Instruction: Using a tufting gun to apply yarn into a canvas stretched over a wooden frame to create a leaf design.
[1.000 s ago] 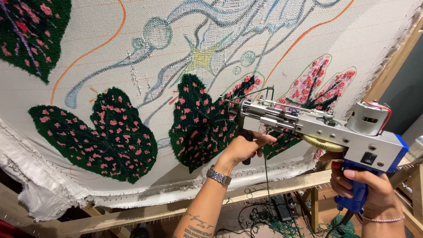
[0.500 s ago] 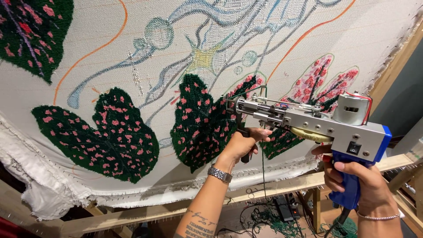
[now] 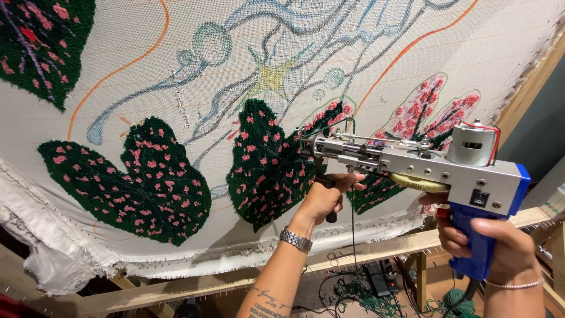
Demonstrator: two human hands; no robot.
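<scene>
Fingers of the right hand are clamped around the blue grip of the tufting gun, low at the right. The left hand closes its fingers on the gun's black front handle. Beyond, the gun's tip meets the stretched cloth at a dark green leaf with pink spots, above the wooden frame.

A silver and blue tufting gun lies level, its tip touching the cloth by a green leaf.
</scene>
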